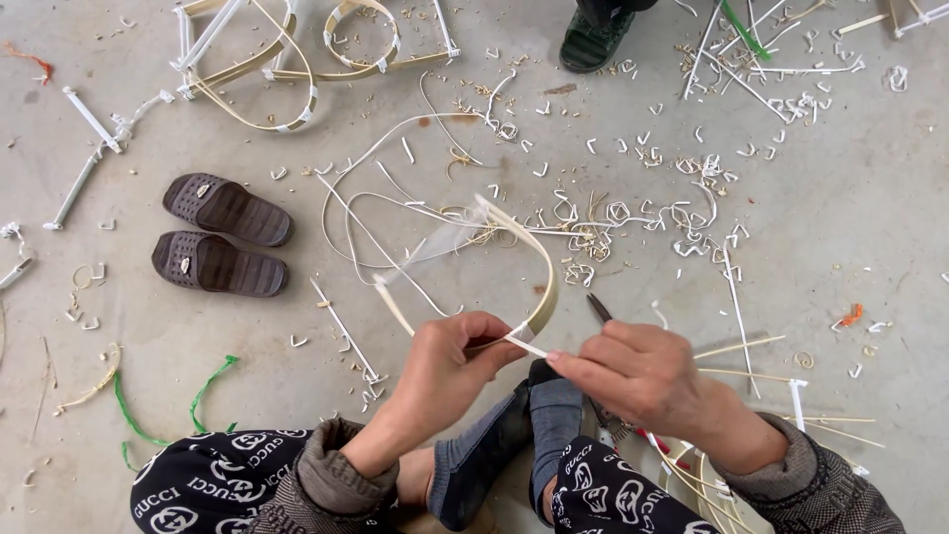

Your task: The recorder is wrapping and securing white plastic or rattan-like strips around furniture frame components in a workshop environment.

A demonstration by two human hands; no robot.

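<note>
Left hand [450, 361] pinched shut on bent bamboo strip [529, 259], arching toward twelve o'clock. Right hand [638, 371] at three o'clock, closed on white tape end [526, 345], dark tool tip [599, 308] poking out. Slippers [222, 235] at ten o'clock; bare floor [870, 237] beyond scraps at two.

motion-blurred bamboo strip [435, 247], dark shoe [593, 40] cut off

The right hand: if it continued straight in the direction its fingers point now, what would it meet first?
The right hand points left, pinching a white strip. Going straight on, it would probably first meet the left hand, which holds the curved bamboo strip just beyond; depth between them is unclear.
</note>
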